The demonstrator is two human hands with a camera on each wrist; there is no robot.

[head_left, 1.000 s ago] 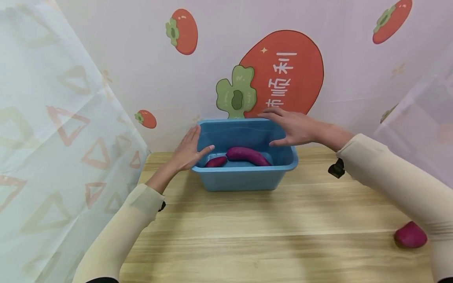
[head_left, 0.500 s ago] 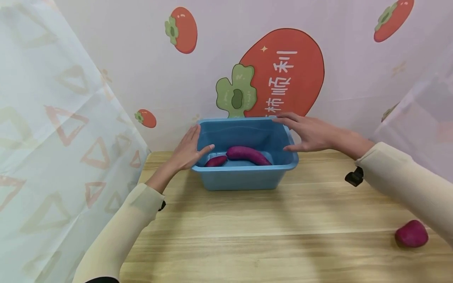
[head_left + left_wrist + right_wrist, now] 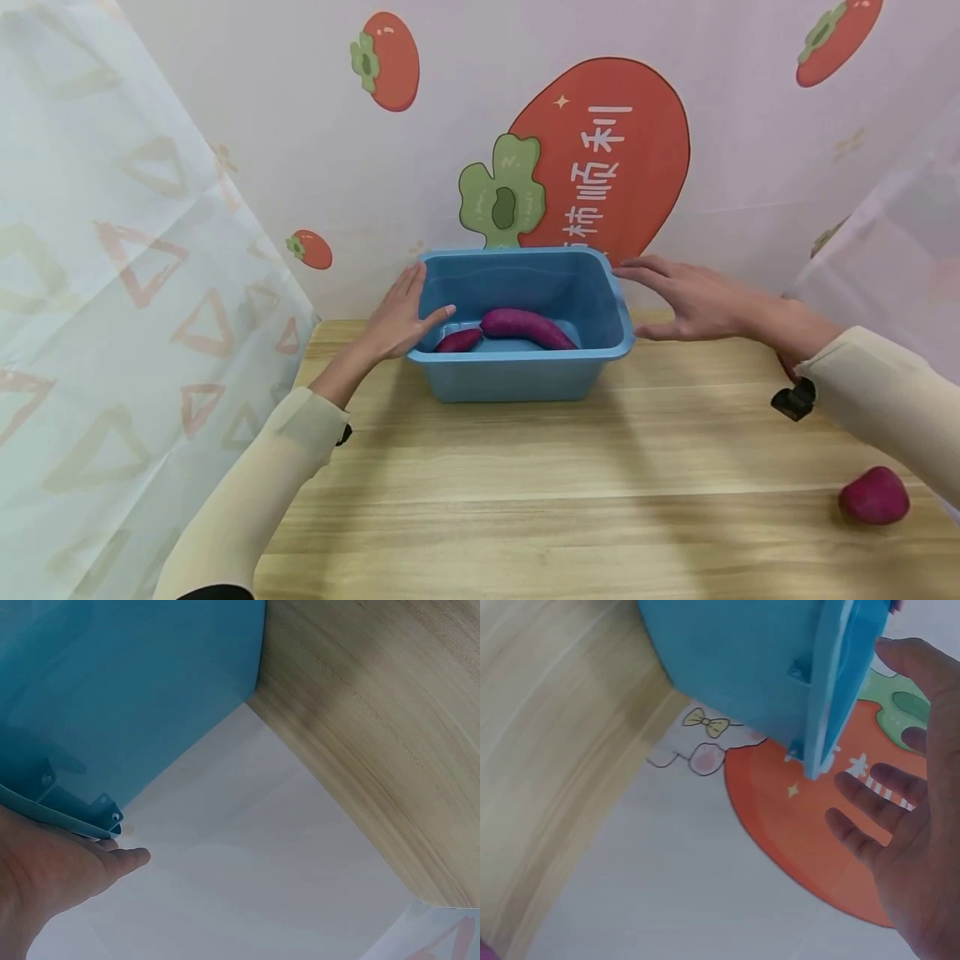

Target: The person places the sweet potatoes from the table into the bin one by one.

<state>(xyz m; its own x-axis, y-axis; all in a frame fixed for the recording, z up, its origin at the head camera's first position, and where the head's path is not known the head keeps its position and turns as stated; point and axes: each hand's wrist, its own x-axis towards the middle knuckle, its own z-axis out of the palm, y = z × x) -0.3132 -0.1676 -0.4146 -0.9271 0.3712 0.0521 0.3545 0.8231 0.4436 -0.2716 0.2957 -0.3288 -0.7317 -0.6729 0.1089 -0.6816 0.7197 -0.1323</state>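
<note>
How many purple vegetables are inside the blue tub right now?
2: a long curved vegetable near the middle, and a smaller vegetable to its left. The tub's near wall may hide more.

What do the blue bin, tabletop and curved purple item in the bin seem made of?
Blue bin: probably molded plastic, smooth with a soft sheen; tabs show under its rim.
Tabletop: wood or wood-look laminate, fairly matte; grain streaks show.
Curved purple item: smooth, low-sheen skin; real vegetable or replica, I can't tell.
</note>
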